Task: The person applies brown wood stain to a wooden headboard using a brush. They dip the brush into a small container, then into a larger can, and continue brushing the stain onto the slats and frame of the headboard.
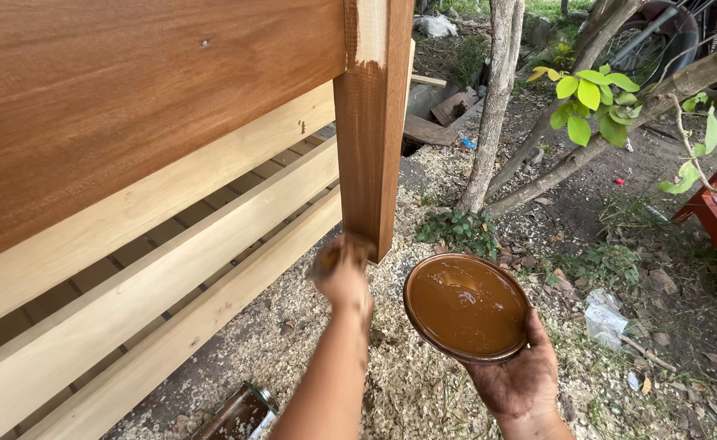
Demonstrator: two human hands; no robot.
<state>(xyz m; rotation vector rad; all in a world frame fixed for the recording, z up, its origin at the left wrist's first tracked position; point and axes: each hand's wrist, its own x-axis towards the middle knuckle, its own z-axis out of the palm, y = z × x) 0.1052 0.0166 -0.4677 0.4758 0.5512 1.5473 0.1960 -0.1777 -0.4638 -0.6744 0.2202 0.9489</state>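
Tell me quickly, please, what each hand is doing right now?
Left hand: blurred, closed around a small applicator at the stained post.
Right hand: holding the round dish of brown stain from beneath.

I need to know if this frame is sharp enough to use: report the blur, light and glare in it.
Head view: the left hand and what it presses against the stained post are smeared by motion blur; the right hand and the shallow dish of brown stain are sharp. Soft, even daylight, no hard shadows. A faint sheen on the stain, no blown-out glare.
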